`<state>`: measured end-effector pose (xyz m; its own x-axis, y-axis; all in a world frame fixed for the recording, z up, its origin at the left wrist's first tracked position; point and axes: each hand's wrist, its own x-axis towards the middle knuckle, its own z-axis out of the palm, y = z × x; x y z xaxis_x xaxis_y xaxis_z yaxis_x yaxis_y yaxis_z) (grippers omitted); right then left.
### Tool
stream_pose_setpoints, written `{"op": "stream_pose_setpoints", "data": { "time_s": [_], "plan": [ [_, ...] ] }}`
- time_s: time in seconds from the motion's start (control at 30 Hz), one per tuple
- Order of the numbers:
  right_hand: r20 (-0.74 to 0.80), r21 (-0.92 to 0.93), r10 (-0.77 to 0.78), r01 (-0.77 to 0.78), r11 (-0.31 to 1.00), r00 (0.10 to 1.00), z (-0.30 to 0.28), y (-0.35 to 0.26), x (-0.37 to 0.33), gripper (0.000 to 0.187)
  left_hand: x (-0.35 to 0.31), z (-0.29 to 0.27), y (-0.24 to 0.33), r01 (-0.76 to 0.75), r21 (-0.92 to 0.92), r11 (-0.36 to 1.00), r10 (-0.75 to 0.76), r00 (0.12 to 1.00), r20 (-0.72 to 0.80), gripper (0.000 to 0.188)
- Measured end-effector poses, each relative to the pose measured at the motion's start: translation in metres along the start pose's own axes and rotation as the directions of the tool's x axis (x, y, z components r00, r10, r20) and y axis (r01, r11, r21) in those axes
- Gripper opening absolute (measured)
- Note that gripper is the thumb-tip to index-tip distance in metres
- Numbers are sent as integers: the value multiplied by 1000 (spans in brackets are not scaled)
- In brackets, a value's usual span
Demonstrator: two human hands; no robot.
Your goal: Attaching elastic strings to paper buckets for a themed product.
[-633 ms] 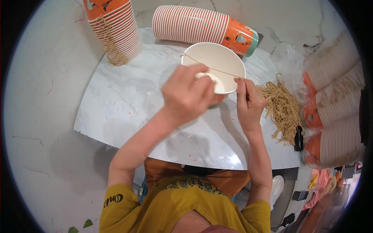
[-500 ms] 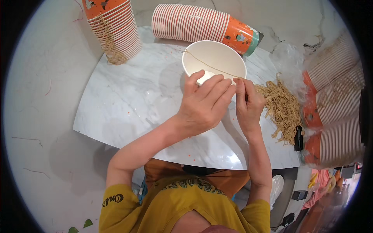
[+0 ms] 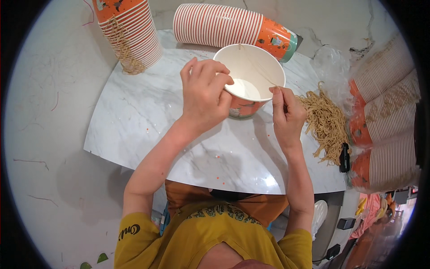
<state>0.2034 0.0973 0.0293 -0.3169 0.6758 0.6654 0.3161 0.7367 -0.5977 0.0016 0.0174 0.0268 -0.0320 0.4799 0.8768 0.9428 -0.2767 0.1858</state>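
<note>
A paper bucket (image 3: 244, 106), white inside with an orange printed wall, stands tilted toward me on the table. A thin tan cord (image 3: 260, 71), partly blurred, runs from its far rim across the mouth to the right rim. My right hand (image 3: 288, 112) is closed there, thumb and finger pinching the cord's near end. At the left rim, my left hand (image 3: 204, 92) has its fingers bent over the edge, gripping the bucket. Its thumb is mostly hidden. Just right of my right hand lies a heap of tan cords (image 3: 328, 127).
Nested paper buckets (image 3: 217, 26) lie along the back of the marble-patterned table (image 3: 130, 121). Another stack (image 3: 132, 40), draped with cords, stands back left. Bagged stacks (image 3: 387, 121) are at the right, near a black object (image 3: 344, 158) and a clear plastic bag (image 3: 331, 65).
The bucket has turned clockwise, carrying the cord's far end from the left rim to the far rim. My left hand has moved left to the rim; my right hand stays nearly in place.
</note>
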Motion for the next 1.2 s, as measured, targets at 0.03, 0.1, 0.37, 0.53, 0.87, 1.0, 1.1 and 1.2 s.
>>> {"op": "stream_pose_setpoints", "data": {
  "time_s": [0.03, 0.1, 0.37, 0.53, 0.87, 1.0, 1.1, 1.2],
  "plan": [
    [-2, 4, -20, 20, 1000, 1000, 1, -1, -1, 15, 0, 0, 4, -12, -27, 1000, 12, 1000, -2, 22],
    [-4, 9, -39, 39, 999, 999, 2, 0, -2, 15, 0, 3, 16, -46, -76, 996, 47, 999, 19, 21],
    [138, 389, 163, -204, 898, 977, 1, -7, -1, 24, -3, 7, 15, -82, -118, 990, 96, 988, 122, 18],
    [285, 612, 327, -433, 662, 901, -6, -15, 3, 32, 2, -3, 21, -41, -105, 994, 44, 999, 29, 25],
    [507, 840, 285, -541, 48, 813, -6, -8, 0, 32, -24, 2, 76, 477, -509, 717, -312, 872, 378, 36],
    [522, 845, 248, -534, -23, 816, -5, -6, -4, 32, -15, -2, 81, 843, -517, 148, -351, 534, 769, 36],
    [528, 836, 260, -548, 7, 809, -4, -5, -4, 31, -22, 4, 69, 883, -467, 55, -312, 459, 832, 27],
    [477, 853, 351, -521, 36, 806, -4, -3, -1, 31, -22, 5, 59, 876, -477, 64, -331, 470, 818, 21]
  ]
}}
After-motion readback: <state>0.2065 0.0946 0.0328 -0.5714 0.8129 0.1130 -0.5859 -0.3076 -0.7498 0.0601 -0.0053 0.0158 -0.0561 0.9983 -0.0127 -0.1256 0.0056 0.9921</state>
